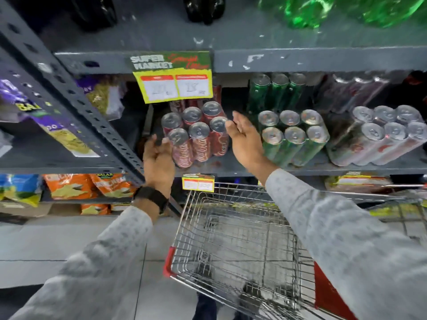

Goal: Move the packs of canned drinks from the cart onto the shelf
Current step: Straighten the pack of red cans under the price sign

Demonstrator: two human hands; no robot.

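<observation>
A shrink-wrapped pack of red cans (196, 135) stands on the grey shelf (242, 166), under a yellow price sign. My left hand (158, 158) curls around the pack's front left corner. My right hand (242, 139) is beside the pack's right side, fingers apart, with the fingertips touching the top of the front right can. To the right stand a pack of green cans (293, 137) and a pack of silver cans (379, 137), with more packs behind them. The wire cart (233, 245) below my arms has nothing in its basket.
A slanted grey shelf upright (76, 98) runs close to my left hand. Snack bags (69, 185) fill the shelves at left. Dark and green bottles (323, 10) stand on the shelf above. A yellow price sign (173, 85) hangs over the red cans. Tiled floor lies at lower left.
</observation>
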